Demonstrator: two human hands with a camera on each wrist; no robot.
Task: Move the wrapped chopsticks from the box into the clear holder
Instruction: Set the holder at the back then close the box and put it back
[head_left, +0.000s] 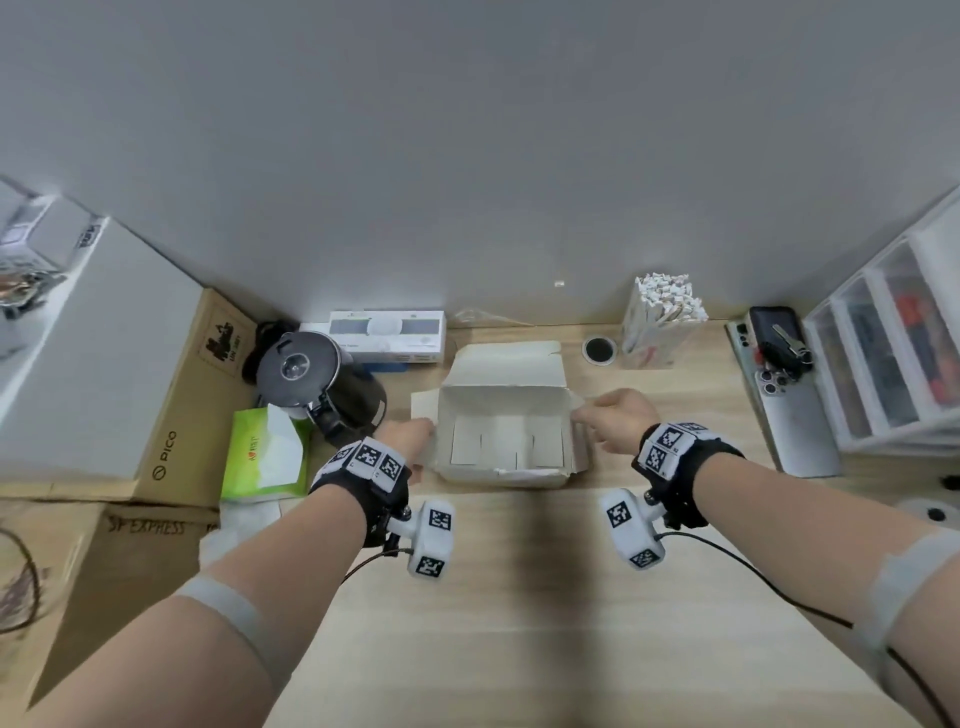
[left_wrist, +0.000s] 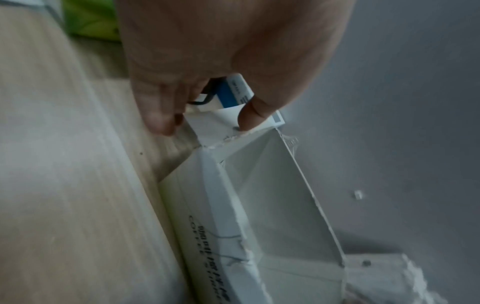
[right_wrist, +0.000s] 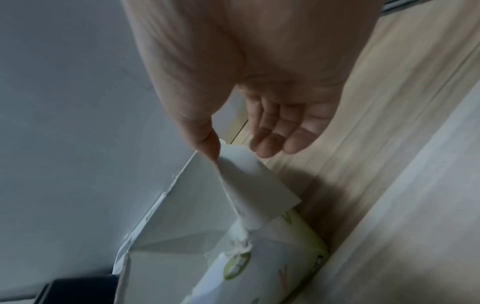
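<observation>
Far left: PICO carton (head_left: 171, 395), green tissue pack (head_left: 267, 452), black kettle (head_left: 322, 384); all off the work path.

Left hand (head_left: 402, 439) at left side flap (head_left: 423, 410) of white cardboard box (head_left: 506, 441); left wrist view shows thumb and fingers (left_wrist: 250, 115) pinching that flap, likely to spread it outward or steady the box.

Box open at desk centre, lid flap tipped back. Interior looks empty: only folded bottom panels visible, no wrapped chopsticks inside.

Right hand (head_left: 618, 423) mirrors at right side flap (right_wrist: 249, 174): thumb pinching flap edge, remaining fingers loosely extended, gripping nothing else.

Wrapped chopsticks (head_left: 667, 301) packed upright in clear holder (head_left: 652, 338), back right by wall, well apart from box. Transfer probably done.

Far right: phones, keys, clear drawer unit (head_left: 893, 343).
</observation>
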